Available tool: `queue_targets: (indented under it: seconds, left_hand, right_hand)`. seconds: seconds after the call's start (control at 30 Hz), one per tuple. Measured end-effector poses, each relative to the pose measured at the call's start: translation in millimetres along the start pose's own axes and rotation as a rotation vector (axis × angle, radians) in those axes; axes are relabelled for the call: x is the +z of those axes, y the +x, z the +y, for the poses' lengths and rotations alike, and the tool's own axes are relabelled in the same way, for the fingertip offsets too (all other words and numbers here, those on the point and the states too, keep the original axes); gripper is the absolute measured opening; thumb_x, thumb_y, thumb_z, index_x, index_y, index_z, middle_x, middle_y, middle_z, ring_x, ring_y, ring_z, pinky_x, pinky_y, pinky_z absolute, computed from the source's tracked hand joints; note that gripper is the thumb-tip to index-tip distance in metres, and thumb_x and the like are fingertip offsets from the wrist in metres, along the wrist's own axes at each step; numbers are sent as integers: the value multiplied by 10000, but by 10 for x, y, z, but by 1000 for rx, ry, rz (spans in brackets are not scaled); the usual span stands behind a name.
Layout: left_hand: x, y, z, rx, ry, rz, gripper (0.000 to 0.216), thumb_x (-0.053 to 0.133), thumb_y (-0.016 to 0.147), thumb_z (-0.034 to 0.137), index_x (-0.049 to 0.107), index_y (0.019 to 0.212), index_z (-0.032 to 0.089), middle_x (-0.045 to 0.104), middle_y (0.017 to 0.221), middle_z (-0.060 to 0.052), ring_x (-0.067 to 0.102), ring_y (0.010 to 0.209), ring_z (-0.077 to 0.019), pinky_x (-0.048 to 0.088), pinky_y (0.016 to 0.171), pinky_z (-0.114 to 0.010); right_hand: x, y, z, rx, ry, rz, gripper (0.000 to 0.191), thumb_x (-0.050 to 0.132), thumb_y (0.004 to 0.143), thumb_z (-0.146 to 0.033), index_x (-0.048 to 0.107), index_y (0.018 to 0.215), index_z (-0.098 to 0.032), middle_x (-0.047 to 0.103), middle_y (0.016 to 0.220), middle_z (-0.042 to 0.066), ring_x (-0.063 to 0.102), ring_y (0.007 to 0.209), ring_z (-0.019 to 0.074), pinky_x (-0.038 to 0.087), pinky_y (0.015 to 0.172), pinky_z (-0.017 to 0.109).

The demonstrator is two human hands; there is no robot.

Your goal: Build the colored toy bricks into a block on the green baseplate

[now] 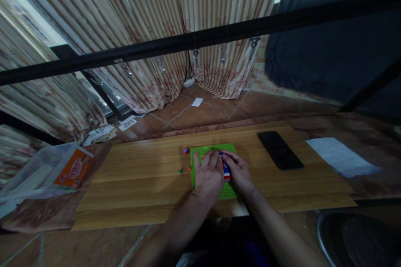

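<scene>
A green studded baseplate lies on the wooden board in front of me. On it stands a small build of red, white and blue toy bricks, partly covered by my fingers. My left hand reaches over the build from the left, its fingers bent down onto the bricks and its little finger stretched out over the plate. From the right, my right hand grips the build's side between thumb and fingers. Left of the plate lie a purple and red piece, an orange piece and a green piece.
A black phone lies on the right of the wooden board. White paper sits beyond its right end. A clear plastic bin with an orange label stands at the left. A dark metal bar crosses before the curtains.
</scene>
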State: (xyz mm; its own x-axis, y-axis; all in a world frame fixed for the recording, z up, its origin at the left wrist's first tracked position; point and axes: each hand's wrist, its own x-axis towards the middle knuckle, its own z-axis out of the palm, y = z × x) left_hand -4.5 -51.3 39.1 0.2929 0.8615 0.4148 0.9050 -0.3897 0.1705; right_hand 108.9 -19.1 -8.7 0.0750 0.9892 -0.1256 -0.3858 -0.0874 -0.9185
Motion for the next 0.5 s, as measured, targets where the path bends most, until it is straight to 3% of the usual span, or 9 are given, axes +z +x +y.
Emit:
queue_targets:
  seconds: [0.17,0.33,0.5]
  left_hand:
    - [68,-46,25,-3,63,3,287,458,921,159,639,1142,141,664,1227,-107,550,1173,-272,260,1121,-607]
    - [10,-119,44,-73,13,41,287,469,925,220,633,1159,203,650,1256,-88,544,1185,-266,291,1105,-609]
    - [-95,-151,-302,-261,-75,76,354,450,916,198,589,1241,208,636,1271,-89,552,1171,-249,400,1050,-502]
  right_hand:
    - [-50,28,46,-14,-47,-10,374,798,654,-464,757,932,-217,753,877,23,653,724,155,508,694,274]
    - [-74,18,67,12,-11,-5,364,801,661,-459,753,931,-221,755,899,25,675,770,171,519,711,275]
    - [-107,27,102,53,58,-6,403,760,707,-513,746,969,-208,758,911,40,694,767,197,540,680,295]
